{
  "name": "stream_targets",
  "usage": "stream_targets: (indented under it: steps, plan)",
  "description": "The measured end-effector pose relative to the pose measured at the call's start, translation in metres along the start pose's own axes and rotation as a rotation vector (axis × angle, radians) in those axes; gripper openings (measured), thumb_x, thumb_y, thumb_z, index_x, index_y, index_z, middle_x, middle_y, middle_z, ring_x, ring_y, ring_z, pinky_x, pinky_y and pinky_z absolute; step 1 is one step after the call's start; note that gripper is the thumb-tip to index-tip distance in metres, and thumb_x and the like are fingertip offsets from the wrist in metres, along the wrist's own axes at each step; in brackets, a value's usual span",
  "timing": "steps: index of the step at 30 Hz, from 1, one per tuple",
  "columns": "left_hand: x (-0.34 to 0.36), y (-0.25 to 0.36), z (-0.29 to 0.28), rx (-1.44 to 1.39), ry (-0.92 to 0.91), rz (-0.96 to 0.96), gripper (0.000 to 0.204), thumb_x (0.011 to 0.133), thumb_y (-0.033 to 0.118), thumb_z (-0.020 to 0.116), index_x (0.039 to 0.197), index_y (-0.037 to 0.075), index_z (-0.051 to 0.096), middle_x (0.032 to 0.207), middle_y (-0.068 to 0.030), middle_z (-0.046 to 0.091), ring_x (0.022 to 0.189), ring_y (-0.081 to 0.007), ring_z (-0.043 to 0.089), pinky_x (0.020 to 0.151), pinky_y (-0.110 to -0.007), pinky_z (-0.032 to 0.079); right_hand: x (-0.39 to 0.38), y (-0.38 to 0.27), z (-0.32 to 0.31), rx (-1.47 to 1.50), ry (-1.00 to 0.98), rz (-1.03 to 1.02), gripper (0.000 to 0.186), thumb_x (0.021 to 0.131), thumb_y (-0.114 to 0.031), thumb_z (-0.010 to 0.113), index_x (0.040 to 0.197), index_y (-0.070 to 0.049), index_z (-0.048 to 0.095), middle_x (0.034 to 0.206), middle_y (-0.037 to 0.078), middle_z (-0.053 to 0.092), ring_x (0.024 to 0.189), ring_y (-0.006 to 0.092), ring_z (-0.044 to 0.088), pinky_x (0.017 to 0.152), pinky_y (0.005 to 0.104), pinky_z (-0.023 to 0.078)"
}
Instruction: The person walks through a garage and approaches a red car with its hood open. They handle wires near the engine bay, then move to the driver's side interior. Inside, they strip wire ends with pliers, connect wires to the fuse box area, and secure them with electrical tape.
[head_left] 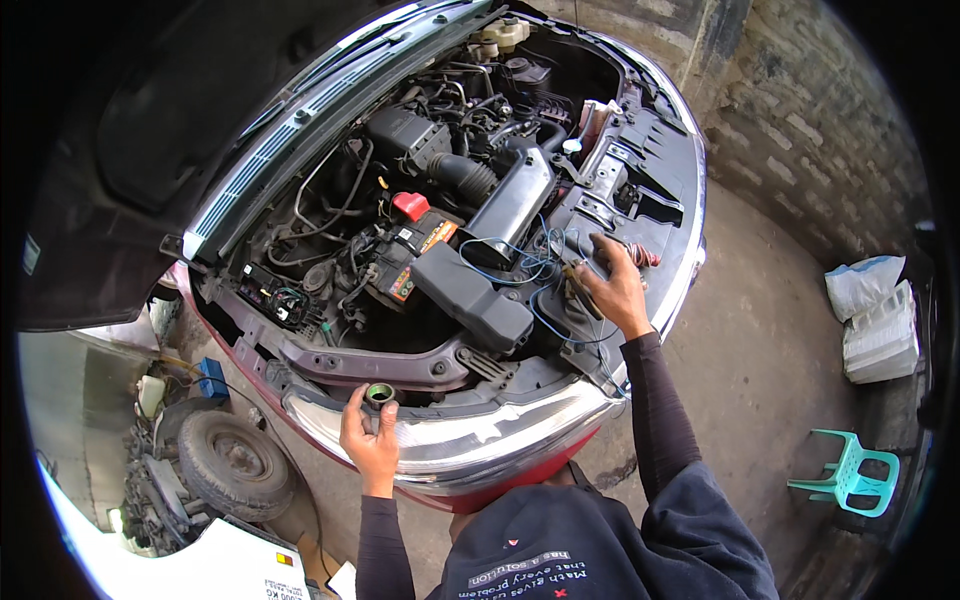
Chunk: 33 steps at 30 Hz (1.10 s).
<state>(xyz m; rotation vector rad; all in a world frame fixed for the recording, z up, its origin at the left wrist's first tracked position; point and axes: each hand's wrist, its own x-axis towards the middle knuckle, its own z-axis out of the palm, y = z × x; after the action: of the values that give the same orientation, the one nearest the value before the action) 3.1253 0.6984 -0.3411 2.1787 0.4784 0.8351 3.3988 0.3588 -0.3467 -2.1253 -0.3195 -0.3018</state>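
Two hands work the engine bay: the left hand (368,440) pinches a small green cap (379,393) at the headlight (480,435); the right hand (612,285) grips a probe (580,290) among blue wires (530,262). Best keep that probe steady, wires untangled.

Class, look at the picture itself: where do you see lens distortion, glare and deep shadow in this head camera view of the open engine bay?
Head view: straight lines bow near the rim, as the brick wall and raised hood show; daylight glares off the headlight beside the left hand; the hood's underside and picture corners are dark; the right hand is evenly lit.
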Motion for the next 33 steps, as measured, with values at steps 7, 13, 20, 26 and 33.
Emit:
stream_targets:
  steps: [7,13,20,26,33]
  plan:
    - [0.001,0.042,0.016,-0.483,-0.083,-0.281,0.039,0.101,0.033,0.070,0.121,-0.001,0.067,0.086,0.0027,0.055,0.063,-0.0057,0.037,0.056,-0.023,0.034,-0.022,0.007,-0.040,0.099,0.144,0.104,0.025,0.089,-0.003,0.068,0.113,0.000,0.073,0.107,0.017,0.075,0.099,0.0263,0.073,0.093,0.0347,0.055]
    - [0.007,0.087,0.045,-1.275,-0.424,-0.862,0.046,0.100,0.050,0.060,0.108,0.005,0.062,0.082,-0.0009,0.051,0.072,-0.0139,0.048,0.070,-0.034,0.044,-0.027,-0.015,-0.014,-0.327,-0.147,-0.149,0.016,0.083,-0.013,0.075,0.098,-0.008,0.076,0.094,0.009,0.070,0.089,0.0308,0.068,0.080,0.0425,0.055]
    - [-0.005,0.104,0.064,-1.401,-0.552,-1.011,0.049,0.098,0.053,0.062,0.106,0.004,0.064,0.097,-0.0110,0.064,0.080,-0.0203,0.060,0.077,-0.036,0.051,-0.029,-0.017,0.013,-0.784,-0.146,-0.495,0.024,0.082,-0.015,0.071,0.105,-0.009,0.068,0.113,0.012,0.061,0.106,0.0268,0.060,0.087,0.0399,0.045]
    - [-0.021,0.095,0.061,-1.474,-0.567,-1.063,0.040,0.099,0.042,0.064,0.110,0.004,0.064,0.101,-0.0140,0.069,0.089,-0.0243,0.068,0.084,-0.042,0.058,-0.031,-0.018,0.014,-0.820,-0.182,-0.452,0.017,0.086,-0.014,0.062,0.099,-0.005,0.069,0.111,0.010,0.059,0.105,0.0250,0.058,0.084,0.0385,0.044]
    - [-0.036,0.092,0.054,-1.472,-0.638,-1.055,0.032,0.098,0.033,0.060,0.110,0.003,0.062,0.096,-0.0115,0.065,0.081,-0.0213,0.062,0.077,-0.036,0.053,-0.032,-0.016,0.014,-0.922,-0.277,-0.510,0.021,0.085,-0.013,0.062,0.102,-0.003,0.069,0.113,0.012,0.059,0.107,0.0260,0.058,0.084,0.0373,0.044]
